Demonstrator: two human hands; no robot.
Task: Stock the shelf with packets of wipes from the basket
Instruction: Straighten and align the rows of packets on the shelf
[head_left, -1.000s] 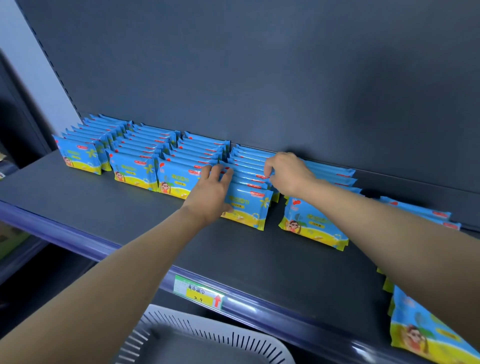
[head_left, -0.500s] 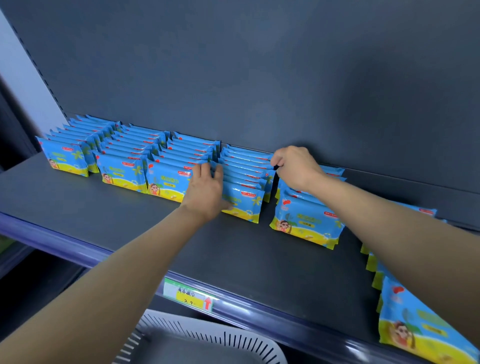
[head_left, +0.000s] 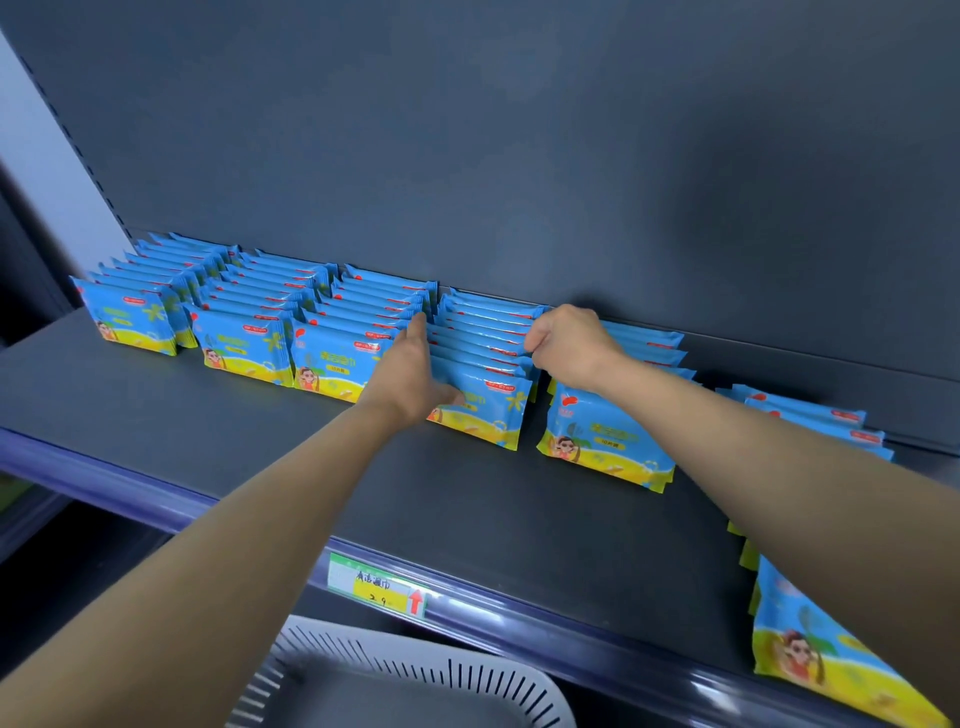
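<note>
Head view: left hand (head_left: 410, 374) is flat, fingers straight, pressed along the left side of the middle row (head_left: 483, 338) of packets, thumb on the front packet's face. Right hand (head_left: 566, 345) is curled at that row's right side, toward its back; can't tell if the fingers pinch a packet or just push. The row stands on edge on the shelf (head_left: 467, 519), between both hands. Left rows (head_left: 244, 332) sit just left of the left fingers. Right row (head_left: 608, 441) sits just right of the right fingers, under the wrist. Basket (head_left: 415, 670) is below the forearms, and the tag (head_left: 379, 584) is on the shelf lip.
</note>
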